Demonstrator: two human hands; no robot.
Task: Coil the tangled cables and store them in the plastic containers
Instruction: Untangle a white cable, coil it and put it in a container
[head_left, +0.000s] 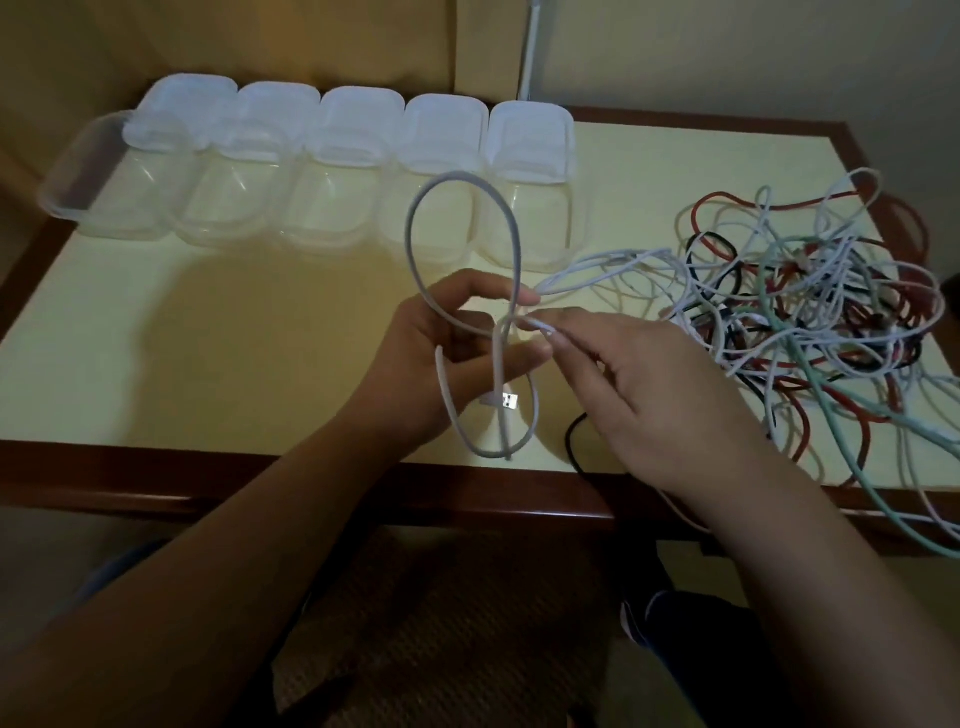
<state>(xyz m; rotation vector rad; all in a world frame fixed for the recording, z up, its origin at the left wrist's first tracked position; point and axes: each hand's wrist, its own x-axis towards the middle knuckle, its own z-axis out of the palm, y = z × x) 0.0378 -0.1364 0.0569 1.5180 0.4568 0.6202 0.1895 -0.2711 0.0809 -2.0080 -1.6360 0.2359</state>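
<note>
A white cable (415, 218) forms a tall loop above my left hand (441, 358) and a smaller loop hanging below it, with its USB plug (506, 401) dangling by the palm. My left hand holds the loops where they cross, between thumb and fingers. My right hand (644, 400) pinches the same cable just right of that crossing; from there the cable runs into the tangled pile (810, 306) of white, red, black and green cables on the table's right side. Several clear plastic containers (530, 218) stand in a row at the back.
Lids (530, 140) lean behind the containers. One more clear container (78, 171) lies at the far left. Some cables hang over the wooden front edge (260, 478) at the right. A white pole (530, 52) stands behind the table.
</note>
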